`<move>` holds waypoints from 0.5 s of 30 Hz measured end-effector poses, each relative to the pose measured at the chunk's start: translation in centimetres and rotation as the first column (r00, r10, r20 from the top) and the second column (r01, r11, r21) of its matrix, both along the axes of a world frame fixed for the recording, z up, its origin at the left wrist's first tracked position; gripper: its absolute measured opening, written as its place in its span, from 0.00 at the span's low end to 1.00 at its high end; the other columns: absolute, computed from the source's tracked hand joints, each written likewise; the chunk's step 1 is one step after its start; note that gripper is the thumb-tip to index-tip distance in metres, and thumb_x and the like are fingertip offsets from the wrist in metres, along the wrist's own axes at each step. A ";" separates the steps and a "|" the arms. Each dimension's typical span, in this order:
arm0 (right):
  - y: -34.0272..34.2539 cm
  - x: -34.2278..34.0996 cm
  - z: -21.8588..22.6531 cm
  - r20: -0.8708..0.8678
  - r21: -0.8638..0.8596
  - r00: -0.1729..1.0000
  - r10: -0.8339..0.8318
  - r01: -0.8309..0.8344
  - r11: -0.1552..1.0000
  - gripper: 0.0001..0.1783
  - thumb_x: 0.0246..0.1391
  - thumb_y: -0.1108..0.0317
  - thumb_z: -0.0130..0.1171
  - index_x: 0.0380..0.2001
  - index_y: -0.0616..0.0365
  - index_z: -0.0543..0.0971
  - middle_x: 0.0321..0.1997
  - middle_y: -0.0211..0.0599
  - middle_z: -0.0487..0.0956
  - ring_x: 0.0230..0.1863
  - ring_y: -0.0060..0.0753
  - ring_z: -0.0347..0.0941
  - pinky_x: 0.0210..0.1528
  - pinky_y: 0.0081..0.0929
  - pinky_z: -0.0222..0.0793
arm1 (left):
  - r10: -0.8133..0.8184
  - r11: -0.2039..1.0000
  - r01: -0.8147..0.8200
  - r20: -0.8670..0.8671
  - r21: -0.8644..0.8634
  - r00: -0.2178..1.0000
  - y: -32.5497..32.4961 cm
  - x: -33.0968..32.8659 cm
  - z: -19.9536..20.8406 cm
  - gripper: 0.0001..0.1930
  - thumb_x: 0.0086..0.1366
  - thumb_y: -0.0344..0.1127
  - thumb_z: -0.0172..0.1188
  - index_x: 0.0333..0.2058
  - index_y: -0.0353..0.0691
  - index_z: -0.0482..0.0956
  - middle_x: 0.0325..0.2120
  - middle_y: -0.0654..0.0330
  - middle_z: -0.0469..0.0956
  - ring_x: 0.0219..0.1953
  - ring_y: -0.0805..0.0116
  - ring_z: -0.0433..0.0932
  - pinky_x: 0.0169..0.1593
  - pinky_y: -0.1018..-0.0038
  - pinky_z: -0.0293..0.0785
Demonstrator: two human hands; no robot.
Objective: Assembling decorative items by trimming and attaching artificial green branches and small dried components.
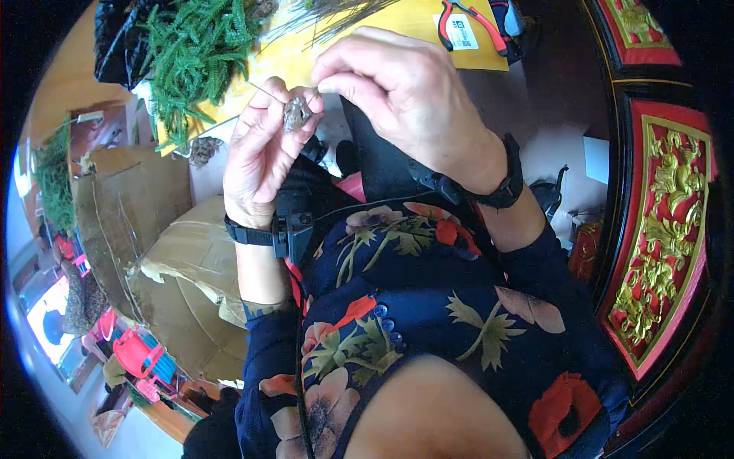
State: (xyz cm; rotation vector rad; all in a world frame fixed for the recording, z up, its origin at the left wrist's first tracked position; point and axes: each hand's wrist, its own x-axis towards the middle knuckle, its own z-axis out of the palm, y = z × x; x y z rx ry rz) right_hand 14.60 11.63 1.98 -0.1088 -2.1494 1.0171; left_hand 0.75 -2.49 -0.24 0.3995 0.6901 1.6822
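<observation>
My left hand (258, 153) is closed around a small, rough grey-brown piece (297, 115) that looks like a little pine cone. A thin wire or stem shows beside its fingertips. My right hand (420, 103) is just to the right and higher, with thumb and forefinger pinched together close to the piece. Something thin may be between them, too small to make out. Both hands are raised in front of the near edge of a yellow-topped table (298, 42).
Green artificial fir sprigs (195, 57) lie at the table's left, thin dark wires (336, 19) at its far side. Red-handled pliers (485, 27) rest at its right corner. An opened cardboard box (134, 222) stands left; a carved red-and-gold panel (664, 237) is at right.
</observation>
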 end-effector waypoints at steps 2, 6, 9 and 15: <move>-0.2 -0.2 -0.6 0.005 -0.193 1.000 -0.004 0.005 0.981 0.04 0.50 0.76 0.57 0.31 0.64 0.77 0.30 0.36 0.77 0.31 0.28 0.75 0.33 0.21 0.69 | 0.013 1.000 -0.013 -0.005 -0.011 1.000 -0.3 -0.2 0.1 0.07 0.64 0.30 0.51 0.39 0.37 0.68 0.39 0.44 0.72 0.37 0.65 0.70 0.40 0.78 0.68; 0.1 -0.5 -2.7 0.048 -0.562 0.998 0.039 -0.005 0.827 0.08 0.53 0.73 0.56 0.36 0.65 0.77 0.32 0.33 0.78 0.32 0.20 0.74 0.35 0.17 0.69 | 0.042 0.998 -0.043 -0.022 -0.049 0.999 0.1 0.0 0.4 0.08 0.62 0.30 0.53 0.40 0.36 0.68 0.36 0.46 0.73 0.39 0.65 0.72 0.40 0.78 0.67; 0.5 -0.9 -3.4 0.072 -0.597 0.985 0.156 -0.082 0.798 0.11 0.55 0.71 0.55 0.40 0.65 0.77 0.34 0.32 0.78 0.33 0.16 0.73 0.36 0.14 0.69 | 0.080 0.993 -0.086 -0.068 -0.086 0.994 0.4 0.6 0.8 0.09 0.61 0.29 0.54 0.40 0.36 0.68 0.35 0.48 0.74 0.39 0.66 0.72 0.40 0.79 0.67; 0.0 -2.3 -2.4 0.126 -0.597 0.949 0.290 -0.161 0.786 0.10 0.54 0.70 0.56 0.38 0.63 0.78 0.30 0.30 0.79 0.30 0.14 0.72 0.34 0.12 0.68 | 0.241 0.946 -0.273 -0.186 -0.176 0.953 0.5 1.2 1.5 0.13 0.58 0.25 0.55 0.43 0.37 0.67 0.34 0.53 0.76 0.34 0.69 0.73 0.37 0.79 0.67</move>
